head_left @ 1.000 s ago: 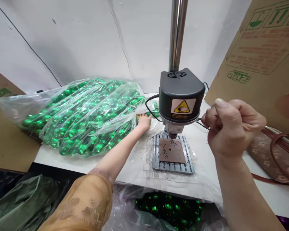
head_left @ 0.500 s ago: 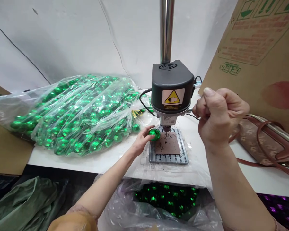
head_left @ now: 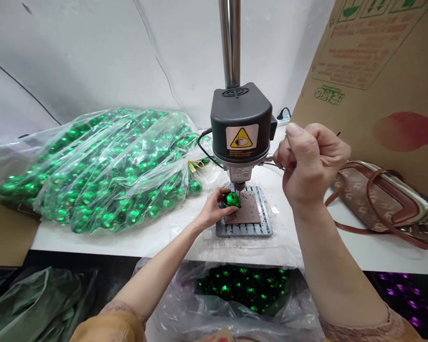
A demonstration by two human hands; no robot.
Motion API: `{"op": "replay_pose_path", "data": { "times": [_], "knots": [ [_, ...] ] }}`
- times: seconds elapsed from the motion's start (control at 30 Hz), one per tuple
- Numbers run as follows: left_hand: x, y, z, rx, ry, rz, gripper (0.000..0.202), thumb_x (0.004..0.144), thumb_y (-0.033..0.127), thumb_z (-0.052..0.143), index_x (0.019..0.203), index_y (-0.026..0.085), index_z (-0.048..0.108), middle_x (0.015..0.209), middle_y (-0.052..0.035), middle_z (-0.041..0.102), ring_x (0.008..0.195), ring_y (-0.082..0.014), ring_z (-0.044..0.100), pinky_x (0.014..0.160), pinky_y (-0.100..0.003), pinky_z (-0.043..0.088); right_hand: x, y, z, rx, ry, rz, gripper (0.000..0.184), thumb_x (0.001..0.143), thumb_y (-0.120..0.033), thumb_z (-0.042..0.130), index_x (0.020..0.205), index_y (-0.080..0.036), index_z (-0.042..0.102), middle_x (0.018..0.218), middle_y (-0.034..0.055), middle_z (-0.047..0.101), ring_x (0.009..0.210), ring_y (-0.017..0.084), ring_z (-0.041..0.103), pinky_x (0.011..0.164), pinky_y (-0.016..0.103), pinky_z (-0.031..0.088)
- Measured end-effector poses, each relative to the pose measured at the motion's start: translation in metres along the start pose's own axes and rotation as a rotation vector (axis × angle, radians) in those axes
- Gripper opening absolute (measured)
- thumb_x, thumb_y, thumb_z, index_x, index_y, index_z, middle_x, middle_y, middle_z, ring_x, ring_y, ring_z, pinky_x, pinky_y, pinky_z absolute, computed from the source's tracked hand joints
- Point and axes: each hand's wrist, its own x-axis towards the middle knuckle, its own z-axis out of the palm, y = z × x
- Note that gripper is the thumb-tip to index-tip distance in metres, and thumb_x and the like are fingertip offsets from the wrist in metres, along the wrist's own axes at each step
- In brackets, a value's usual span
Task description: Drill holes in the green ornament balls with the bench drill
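Between thumb and fingers, my left hand (head_left: 216, 207) pinches a shiny green faceted ball (head_left: 231, 199). The ball is beside the chuck of a small black drill press (head_left: 240, 118), over the brown square board (head_left: 245, 214) on its slotted metal base (head_left: 244, 231). My right hand (head_left: 308, 164) is a closed fist at the right of the drill press, around the end of its lever handle (head_left: 268, 159); most of the grip is hidden behind the fingers. Dark shavings are scattered over the board and base.
A clear bag of green balls (head_left: 110, 175) lies on the white table at left. Below the table edge is an open plastic bag of green balls (head_left: 242, 287). A brown handbag (head_left: 381, 199) and a large cardboard box (head_left: 374, 85) stand at right.
My left hand has moved the green ball rightward over the board, closer to the chuck. The right fist stays at the lever. The whole view has shifted slightly.
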Motion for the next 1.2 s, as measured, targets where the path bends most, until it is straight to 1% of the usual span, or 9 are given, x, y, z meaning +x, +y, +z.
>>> {"op": "replay_pose_path", "data": {
  "times": [0.13, 0.23, 0.33, 0.43, 0.53, 0.63, 0.83, 1.0, 1.2],
  "knots": [
    [0.004, 0.000, 0.005, 0.055, 0.003, 0.005, 0.062, 0.064, 0.034, 0.086, 0.118, 0.018, 0.060, 0.101, -0.0054, 0.067, 0.090, -0.0193, 0.061, 0.082, -0.033, 0.050, -0.001, 0.001, -0.001, -0.068, 0.002, 0.002, 0.048, 0.088, -0.036, 0.059, 0.054, -0.021, 0.029, 0.046, -0.0059, 0.031, 0.042, 0.006, 0.031, 0.045, 0.027, 0.029],
    [0.005, 0.004, 0.010, 0.074, 0.011, 0.027, 0.059, 0.064, 0.036, 0.087, 0.114, 0.018, 0.062, 0.096, -0.0047, 0.068, 0.087, -0.0198, 0.061, 0.080, -0.033, 0.050, 0.000, 0.000, 0.000, -0.043, 0.007, 0.016, 0.047, 0.088, -0.034, 0.060, 0.054, -0.021, 0.030, 0.046, -0.0063, 0.032, 0.042, 0.005, 0.031, 0.045, 0.026, 0.030],
    [0.005, 0.006, 0.018, 0.055, 0.016, 0.052, 0.057, 0.063, 0.037, 0.088, 0.111, 0.019, 0.064, 0.107, -0.0072, 0.068, 0.097, -0.0235, 0.063, 0.087, -0.037, 0.052, 0.000, -0.002, 0.001, 0.025, 0.013, 0.029, 0.045, 0.086, -0.028, 0.061, 0.053, -0.020, 0.032, 0.045, -0.0070, 0.032, 0.041, 0.005, 0.032, 0.045, 0.026, 0.029],
    [0.001, 0.004, 0.024, 0.017, 0.016, 0.049, 0.058, 0.065, 0.036, 0.087, 0.115, 0.020, 0.063, 0.119, -0.0090, 0.066, 0.110, -0.0271, 0.062, 0.098, -0.042, 0.050, 0.000, -0.003, 0.002, 0.078, 0.020, 0.032, 0.044, 0.085, -0.024, 0.062, 0.051, -0.020, 0.034, 0.043, -0.0075, 0.033, 0.041, 0.004, 0.032, 0.045, 0.025, 0.028],
    [-0.004, 0.001, 0.029, -0.013, -0.001, 0.055, 0.058, 0.072, 0.037, 0.082, 0.122, 0.021, 0.060, 0.126, -0.0101, 0.064, 0.118, -0.0284, 0.060, 0.105, -0.045, 0.046, 0.000, -0.003, 0.001, 0.073, 0.024, 0.046, 0.044, 0.084, -0.024, 0.062, 0.051, -0.020, 0.034, 0.044, -0.0074, 0.034, 0.041, 0.004, 0.033, 0.046, 0.026, 0.030],
    [-0.007, -0.001, 0.032, -0.026, -0.006, 0.073, 0.052, 0.080, 0.039, 0.075, 0.126, 0.021, 0.058, 0.129, -0.0110, 0.062, 0.121, -0.0285, 0.058, 0.108, -0.046, 0.044, 0.000, -0.002, 0.000, 0.096, 0.016, 0.046, 0.044, 0.085, -0.024, 0.063, 0.052, -0.020, 0.034, 0.044, -0.0076, 0.034, 0.041, 0.004, 0.033, 0.046, 0.026, 0.029],
    [-0.009, -0.008, 0.037, -0.085, 0.030, 0.057, 0.057, 0.080, 0.044, 0.076, 0.127, 0.021, 0.053, 0.124, -0.0097, 0.063, 0.116, -0.0262, 0.060, 0.103, -0.042, 0.047, -0.003, -0.003, 0.000, 0.094, 0.006, 0.008, 0.044, 0.085, -0.022, 0.062, 0.051, -0.020, 0.034, 0.043, -0.0077, 0.033, 0.040, 0.005, 0.033, 0.045, 0.026, 0.026],
    [-0.009, -0.014, 0.038, -0.136, 0.032, 0.051, 0.056, 0.079, 0.041, 0.077, 0.124, 0.021, 0.052, 0.123, -0.0098, 0.063, 0.115, -0.0265, 0.061, 0.102, -0.042, 0.048, -0.015, 0.001, -0.003, 0.136, 0.002, -0.078, 0.046, 0.086, -0.020, 0.061, 0.052, -0.019, 0.029, 0.044, -0.0074, 0.030, 0.039, 0.004, 0.032, 0.043, 0.027, 0.022],
    [-0.009, -0.012, 0.038, -0.147, 0.019, 0.046, 0.053, 0.079, 0.038, 0.077, 0.123, 0.020, 0.052, 0.122, -0.0100, 0.063, 0.115, -0.0262, 0.060, 0.103, -0.043, 0.046, -0.025, 0.010, -0.006, 0.145, 0.025, -0.156, 0.048, 0.085, -0.017, 0.059, 0.052, -0.017, 0.023, 0.045, -0.0065, 0.026, 0.040, 0.003, 0.027, 0.043, 0.026, 0.021]
  ]
}}
